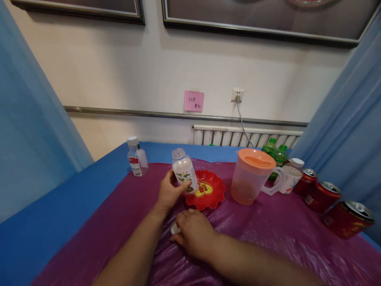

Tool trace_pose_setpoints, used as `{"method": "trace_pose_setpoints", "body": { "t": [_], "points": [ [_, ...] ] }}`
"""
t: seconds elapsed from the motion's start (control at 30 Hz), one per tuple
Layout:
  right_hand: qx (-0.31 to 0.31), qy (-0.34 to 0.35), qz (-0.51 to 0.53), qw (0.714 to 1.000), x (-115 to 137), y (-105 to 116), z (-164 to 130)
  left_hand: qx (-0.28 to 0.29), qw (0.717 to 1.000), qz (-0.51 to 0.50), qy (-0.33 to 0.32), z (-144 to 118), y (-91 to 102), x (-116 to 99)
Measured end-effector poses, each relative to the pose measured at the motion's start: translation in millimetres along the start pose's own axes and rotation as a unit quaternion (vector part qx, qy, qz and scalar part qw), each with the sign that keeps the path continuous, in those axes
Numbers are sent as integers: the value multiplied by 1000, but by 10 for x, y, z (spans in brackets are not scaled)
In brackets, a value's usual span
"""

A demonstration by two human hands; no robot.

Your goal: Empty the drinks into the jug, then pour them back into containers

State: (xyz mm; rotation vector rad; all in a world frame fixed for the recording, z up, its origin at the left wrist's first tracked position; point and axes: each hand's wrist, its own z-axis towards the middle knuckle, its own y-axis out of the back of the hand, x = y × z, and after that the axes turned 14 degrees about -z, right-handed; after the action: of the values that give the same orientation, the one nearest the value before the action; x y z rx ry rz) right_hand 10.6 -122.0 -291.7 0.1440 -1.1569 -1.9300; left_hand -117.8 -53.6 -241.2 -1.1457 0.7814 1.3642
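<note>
My left hand (170,190) is wrapped round a clear bottle (185,172) with a white, leaf-printed label. The bottle's mouth is uncapped and it leans slightly to the left, over the edge of a red scalloped plate (218,190) with a yellow print. Closer to me, my right hand (193,230) has its fingers closed on a white bottle cap (174,228), low over the purple plastic sheet (125,226). Part of the cap is hidden by the fingers. Right of the plate stands a clear pitcher (245,184) with an orange lid and some liquid low inside.
Two bottles (137,165) stand at the back left. Along the right are green bottles (279,155), a white-capped bottle (290,178) and red cans (348,218). Blue curtains (345,123) flank the table, and a wall socket (237,95) holds a plugged cord.
</note>
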Motion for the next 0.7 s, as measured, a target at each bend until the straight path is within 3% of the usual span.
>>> {"method": "trace_pose_setpoints", "body": {
  "t": [0.13,0.3,0.37,0.4,0.47,0.5,0.6,0.7],
  "points": [
    [-17,-10,20,1000,52,140,-88,18,998,53,-14,-38,-53,72],
    [-20,-3,50,999,-114,705,-570,60,993,99,-23,-71,-114,112],
    [-125,-67,4,990,-373,972,-798,70,987,140,-36,-64,-127,119],
    [-204,-117,-39,971,-542,1100,-886,68,982,169,-43,-57,-131,125],
    [-365,-217,-105,899,-919,1331,-984,57,969,235,-57,-40,-136,148],
    [-407,-259,-103,870,-1107,1430,-995,51,961,263,-62,-33,-138,164],
    [-414,-360,-33,835,-1572,1642,-926,52,949,302,-67,-27,-146,222],
    [-336,-395,37,854,-1825,1734,-821,60,944,317,-71,-38,-144,269]
  ]
}}
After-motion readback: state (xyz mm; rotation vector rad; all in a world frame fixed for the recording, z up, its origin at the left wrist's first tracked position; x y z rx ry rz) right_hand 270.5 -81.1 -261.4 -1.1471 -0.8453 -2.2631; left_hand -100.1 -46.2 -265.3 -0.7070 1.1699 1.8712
